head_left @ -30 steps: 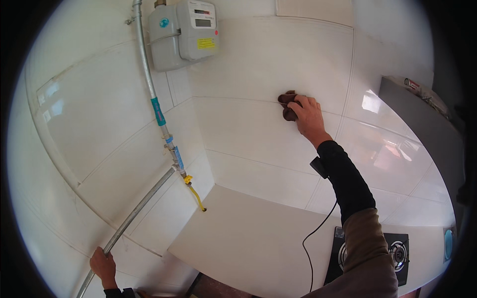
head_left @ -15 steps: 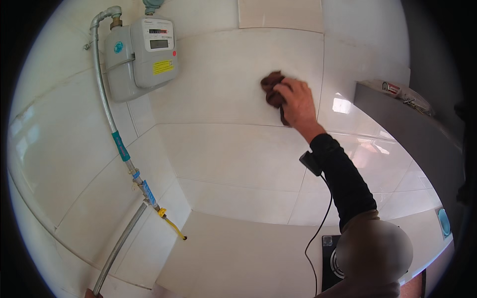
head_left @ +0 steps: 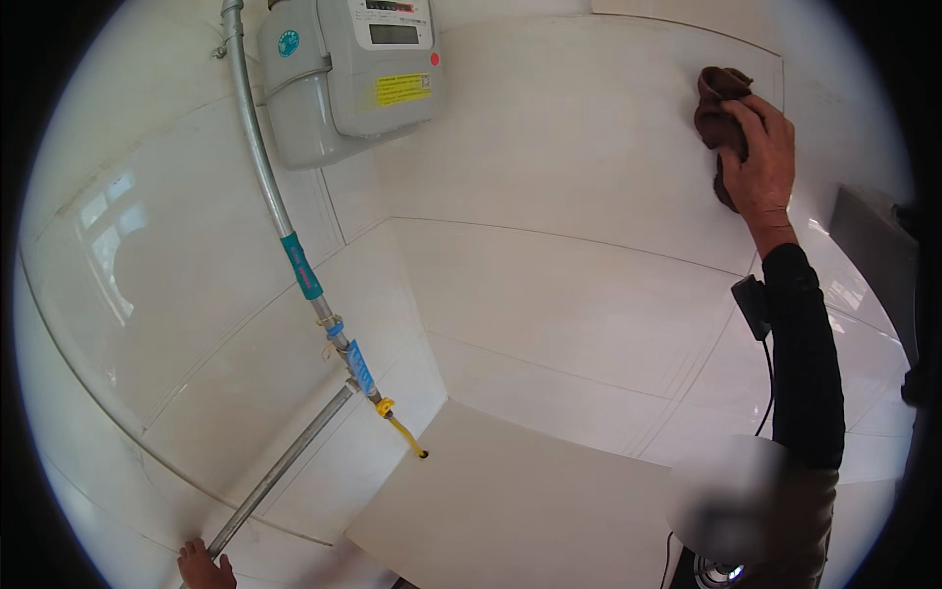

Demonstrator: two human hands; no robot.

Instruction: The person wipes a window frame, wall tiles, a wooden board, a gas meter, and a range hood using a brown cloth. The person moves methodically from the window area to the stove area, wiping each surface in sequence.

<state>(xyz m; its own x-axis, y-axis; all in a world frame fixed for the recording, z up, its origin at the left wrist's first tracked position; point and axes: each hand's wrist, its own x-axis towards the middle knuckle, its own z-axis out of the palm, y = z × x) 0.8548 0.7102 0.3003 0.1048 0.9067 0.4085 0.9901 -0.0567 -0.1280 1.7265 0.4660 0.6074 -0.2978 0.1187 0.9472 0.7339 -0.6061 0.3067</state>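
Note:
A bunched dark brown cloth [head_left: 721,118] is pressed against the glossy cream wall tiles [head_left: 579,128] at the upper right. My right hand [head_left: 765,162] is closed on it, with the thumb and fingers over its right side. At the lower left my left hand [head_left: 204,567] is wrapped round the grey metal pipe [head_left: 285,471], fingers on one side and thumb on the other; its lower part is cut off by the picture edge. A small black device [head_left: 753,306] with a cable sits at my right wrist, over the black sleeve.
A grey gas meter [head_left: 373,88] hangs at the upper left. Beside it a vertical pipe [head_left: 257,147] runs down to a yellow valve and hose [head_left: 404,432]. Below lie a beige countertop [head_left: 510,491] and part of a black stove [head_left: 711,572]. A dark grey panel [head_left: 873,265] stands at right.
The view has shifted, so the meter and pipes sit further right. My right hand and the cloth have moved right along the wall and up. More of my left hand shows on the pipe.

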